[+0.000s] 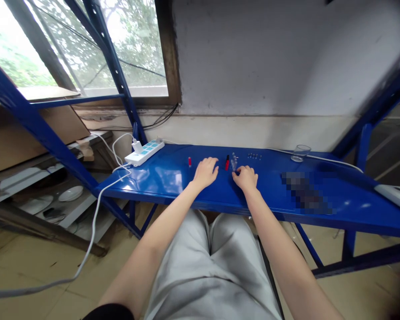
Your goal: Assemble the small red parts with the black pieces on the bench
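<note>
My left hand [206,172] is at the blue tabletop with its fingers spread and nothing in them. A red tube with a black top [227,162] stands just to its right, and a small red-and-pink tube [190,162] stands to its left. My right hand [246,178] is close to a cluster of small clear pieces [234,162], thumb and bent fingers apart. Whether its fingertips touch the cluster cannot be made out. Beyond that hand, several tiny clear pieces [254,156] sit in rows.
On the blue table [153,180], a white power strip [145,152] with a plugged-in cable sits at the left end. A drinking glass [300,153] stands at the back right, near a blurred dark object [305,193]. Blue metal posts [113,66] frame the table.
</note>
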Action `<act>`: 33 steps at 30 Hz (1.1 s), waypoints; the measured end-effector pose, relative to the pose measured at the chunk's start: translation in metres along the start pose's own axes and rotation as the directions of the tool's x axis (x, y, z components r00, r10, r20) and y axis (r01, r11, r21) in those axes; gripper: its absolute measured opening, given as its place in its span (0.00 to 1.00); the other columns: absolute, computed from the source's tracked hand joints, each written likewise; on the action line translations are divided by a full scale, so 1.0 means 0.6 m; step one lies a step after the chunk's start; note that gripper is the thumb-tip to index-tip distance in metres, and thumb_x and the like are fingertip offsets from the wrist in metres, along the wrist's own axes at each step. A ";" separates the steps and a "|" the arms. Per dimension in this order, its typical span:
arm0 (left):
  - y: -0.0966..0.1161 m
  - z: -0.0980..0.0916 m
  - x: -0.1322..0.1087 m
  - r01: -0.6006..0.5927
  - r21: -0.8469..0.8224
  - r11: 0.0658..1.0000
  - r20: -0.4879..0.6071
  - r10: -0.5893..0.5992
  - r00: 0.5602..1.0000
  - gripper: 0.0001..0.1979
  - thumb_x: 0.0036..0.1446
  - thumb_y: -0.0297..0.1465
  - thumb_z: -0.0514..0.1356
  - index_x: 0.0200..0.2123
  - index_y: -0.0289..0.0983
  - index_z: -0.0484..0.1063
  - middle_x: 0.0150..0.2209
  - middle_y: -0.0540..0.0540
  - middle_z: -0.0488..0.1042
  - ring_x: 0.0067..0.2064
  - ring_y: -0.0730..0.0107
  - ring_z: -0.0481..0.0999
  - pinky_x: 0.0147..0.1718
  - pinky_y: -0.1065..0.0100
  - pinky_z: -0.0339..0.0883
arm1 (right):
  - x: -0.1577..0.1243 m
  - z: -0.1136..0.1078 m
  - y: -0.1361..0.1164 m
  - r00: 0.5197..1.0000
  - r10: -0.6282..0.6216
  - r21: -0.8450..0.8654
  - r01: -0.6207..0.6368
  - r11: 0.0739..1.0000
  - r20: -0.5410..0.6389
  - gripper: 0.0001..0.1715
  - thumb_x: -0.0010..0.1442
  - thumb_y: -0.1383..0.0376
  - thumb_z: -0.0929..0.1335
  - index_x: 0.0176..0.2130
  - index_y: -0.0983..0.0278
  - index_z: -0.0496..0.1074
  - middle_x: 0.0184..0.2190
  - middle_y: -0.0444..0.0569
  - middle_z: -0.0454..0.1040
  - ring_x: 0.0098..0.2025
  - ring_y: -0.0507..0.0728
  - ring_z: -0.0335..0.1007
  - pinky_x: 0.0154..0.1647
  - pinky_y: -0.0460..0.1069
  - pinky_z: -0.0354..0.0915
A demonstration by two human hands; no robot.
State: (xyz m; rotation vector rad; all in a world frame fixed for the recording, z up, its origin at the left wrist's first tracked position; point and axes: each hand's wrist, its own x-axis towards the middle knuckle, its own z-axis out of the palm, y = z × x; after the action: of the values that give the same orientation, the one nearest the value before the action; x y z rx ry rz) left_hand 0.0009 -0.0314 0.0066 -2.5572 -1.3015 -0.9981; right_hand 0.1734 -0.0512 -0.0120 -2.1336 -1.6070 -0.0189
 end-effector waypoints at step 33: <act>0.012 0.046 0.005 0.036 -0.202 0.979 -0.099 -0.057 0.993 0.07 0.59 0.32 0.51 0.36 0.37 0.68 0.36 0.46 0.71 0.39 0.68 0.68 0.40 0.66 0.61 | 0.017 0.015 -0.002 0.999 0.025 0.058 -0.023 0.998 -0.021 0.12 0.54 0.60 0.64 0.35 0.63 0.72 0.42 0.54 0.69 0.47 0.62 0.59 0.43 0.57 0.55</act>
State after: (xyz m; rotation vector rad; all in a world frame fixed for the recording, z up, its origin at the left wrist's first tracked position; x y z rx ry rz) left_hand 0.0215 -0.0236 -0.0115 -2.5849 -1.3003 -1.3154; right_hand 0.1733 -0.0387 -0.0166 -2.1020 -1.5511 0.0118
